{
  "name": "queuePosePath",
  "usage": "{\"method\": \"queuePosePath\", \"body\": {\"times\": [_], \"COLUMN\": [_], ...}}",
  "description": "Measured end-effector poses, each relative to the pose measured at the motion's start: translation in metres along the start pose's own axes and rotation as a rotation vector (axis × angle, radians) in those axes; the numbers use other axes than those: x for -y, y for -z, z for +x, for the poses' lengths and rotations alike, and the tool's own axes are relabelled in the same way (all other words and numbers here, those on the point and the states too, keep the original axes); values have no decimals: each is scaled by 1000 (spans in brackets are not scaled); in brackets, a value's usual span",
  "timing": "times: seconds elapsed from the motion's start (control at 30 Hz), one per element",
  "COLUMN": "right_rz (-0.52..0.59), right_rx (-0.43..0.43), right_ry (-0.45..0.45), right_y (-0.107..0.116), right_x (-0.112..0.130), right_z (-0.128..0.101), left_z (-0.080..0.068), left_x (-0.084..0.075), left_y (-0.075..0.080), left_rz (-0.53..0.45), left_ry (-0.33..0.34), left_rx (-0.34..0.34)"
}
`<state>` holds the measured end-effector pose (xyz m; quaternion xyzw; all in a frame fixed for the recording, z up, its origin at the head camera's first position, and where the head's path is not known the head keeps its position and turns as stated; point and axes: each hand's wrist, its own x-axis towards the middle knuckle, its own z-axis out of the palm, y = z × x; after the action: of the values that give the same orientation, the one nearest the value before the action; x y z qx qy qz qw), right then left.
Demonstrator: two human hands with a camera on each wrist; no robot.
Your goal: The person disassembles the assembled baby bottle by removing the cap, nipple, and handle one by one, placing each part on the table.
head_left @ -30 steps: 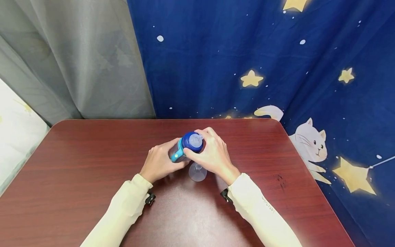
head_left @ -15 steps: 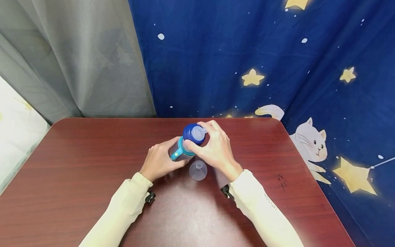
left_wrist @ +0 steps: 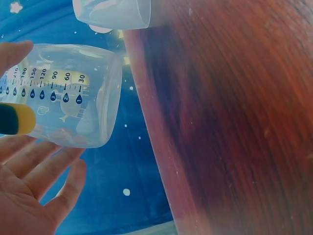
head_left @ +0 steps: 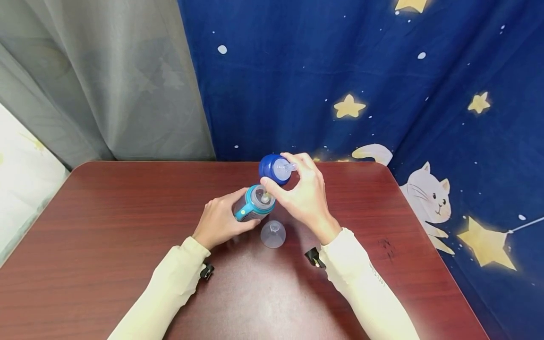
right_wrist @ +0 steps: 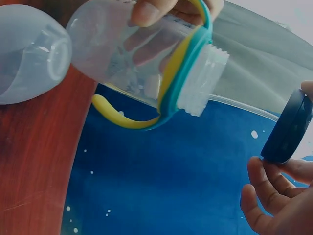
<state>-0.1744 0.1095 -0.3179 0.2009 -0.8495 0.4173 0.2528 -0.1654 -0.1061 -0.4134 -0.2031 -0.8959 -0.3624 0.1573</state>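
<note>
Baby bottle [head_left: 253, 204] held tilted above the table [head_left: 106, 226] in the left hand [head_left: 218, 223], whose fingers curl round the clear barrel below the teal collar; the wrist view shows the measuring scale on the barrel [left_wrist: 58, 93] facing the palm. The right hand [head_left: 307, 197] pinches the blue screw cap [head_left: 274, 168], nipple attached, between thumb and fingertips, lifted just above and beyond the open threaded neck [right_wrist: 203, 81] and apart from it. Judged by its look, the bottle is empty, light, stiff plastic with smooth walls that may slip; the surest hold is around the barrel just under the collar or by the yellow handle [right_wrist: 122, 117], which loops off the collar on the side away from the palm. The cap is small and rigid at its ridged rim, the nipple soft, so the rim is the place to grip. A clear dome cover [head_left: 273, 234] rests on the table directly beneath the two hands, between the wrists and near the bottle's base; it is the only loose thing close enough to be knocked. Behind the grip hang a blue star-and-cat cloth [head_left: 382, 94] and a grey curtain [head_left: 106, 80], well apart from the hands.
</note>
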Motion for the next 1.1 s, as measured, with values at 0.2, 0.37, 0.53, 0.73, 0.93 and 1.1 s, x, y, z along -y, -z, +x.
{"method": "queuePosePath", "body": {"times": [0.2,0.37,0.53,0.73,0.93,1.1], "right_rz": [36,69,88,105,105,87], "right_rx": [-55,-116,-163,-203,-204,-204], "right_ry": [14,34,31,23,24,21], "right_y": [3,7,13,18,21,21], "right_x": [3,4,4,6,7,2], "right_z": [1,3,5,4,4,3], "left_z": [-1,-1,-2,-2,-2,-1], "left_x": [1,2,2,4,4,5], "left_y": [0,-1,-1,-1,-1,1], "left_rz": [-2,-3,-1,9,3,8], "left_ry": [-6,-15,-15,-11,-11,-9], "left_rx": [-11,-24,-25,-31,-39,-45]}}
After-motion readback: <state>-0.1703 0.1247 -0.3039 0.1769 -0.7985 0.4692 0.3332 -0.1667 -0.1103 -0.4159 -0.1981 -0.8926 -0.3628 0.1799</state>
